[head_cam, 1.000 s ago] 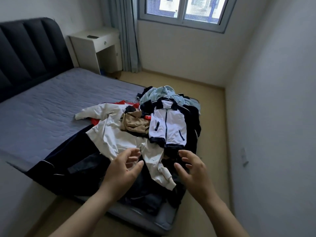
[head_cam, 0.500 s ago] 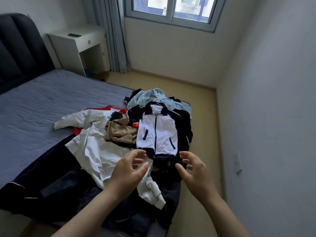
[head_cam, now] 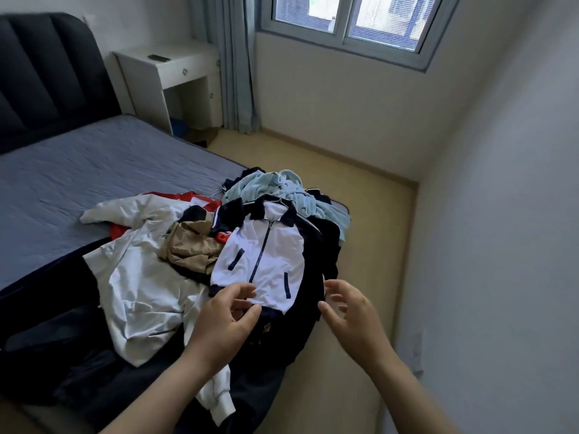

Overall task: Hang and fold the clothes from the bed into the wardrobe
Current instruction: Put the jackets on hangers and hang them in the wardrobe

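Note:
A heap of clothes lies at the near corner of the bed [head_cam: 78, 183]. On top is a white zip jacket with navy sleeves and collar [head_cam: 266, 255]. To its left are a cream sweatshirt [head_cam: 141, 286], a tan garment [head_cam: 191, 249] and a bit of red cloth [head_cam: 119, 233]. A light blue garment [head_cam: 282, 189] is bunched behind, and dark clothes [head_cam: 62, 355] lie underneath. My left hand [head_cam: 225, 321] hovers at the jacket's bottom hem, fingers apart, holding nothing. My right hand [head_cam: 351, 314] is spread open just right of the hem, over the dark sleeve.
A dark padded headboard [head_cam: 47, 73] stands at the left. A white bedside table [head_cam: 175, 76] and a grey curtain [head_cam: 235, 64] are beyond the bed, under a window [head_cam: 344, 23]. A strip of tan floor [head_cam: 360, 214] runs between the bed and the white wall on the right.
Both hands have moved forward from the cream sleeve to the hem of the white and navy jacket. The view has shifted closer to the heap.

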